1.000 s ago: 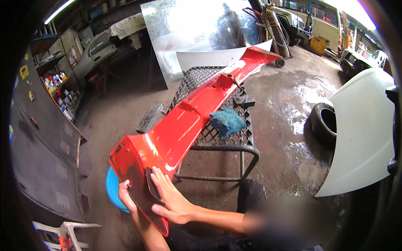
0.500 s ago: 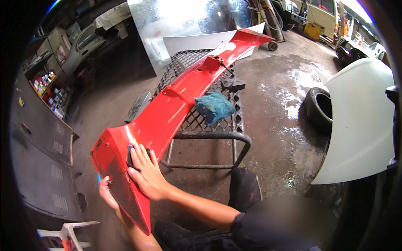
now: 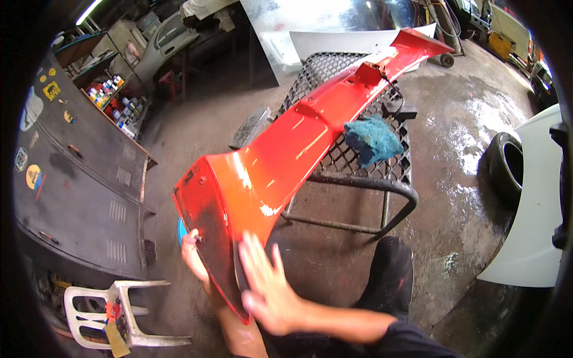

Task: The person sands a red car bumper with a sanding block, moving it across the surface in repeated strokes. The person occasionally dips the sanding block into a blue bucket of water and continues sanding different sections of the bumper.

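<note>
A long red car spoiler [image 3: 280, 158] slants from near my lap to the far right, its far part resting on a metal mesh stand [image 3: 382, 179]. My left hand [image 3: 194, 256] grips the dark, scuffed end plate at the near left, thumb over the edge and the other fingers hidden behind it. A bit of something blue [image 3: 182, 230] shows beside that hand. Along the near end, my right hand [image 3: 268, 292] presses with its fingers stretched out over a black pad [image 3: 240, 274], mostly hidden beneath them. A blue-green cloth [image 3: 373, 141] lies crumpled on the mesh beside the spoiler.
A white plastic chair [image 3: 122, 310] stands at the lower left, near dark metal cabinets [image 3: 77, 185]. At the right are a tyre [image 3: 507, 164] and a pale car panel [image 3: 528, 221]. The concrete floor [image 3: 447, 113] has wet patches.
My right hand has slid toward me along the spoiler's near end, with the black pad. My left hand keeps its hold. The whole view has shifted, bringing more of the chair into sight.
</note>
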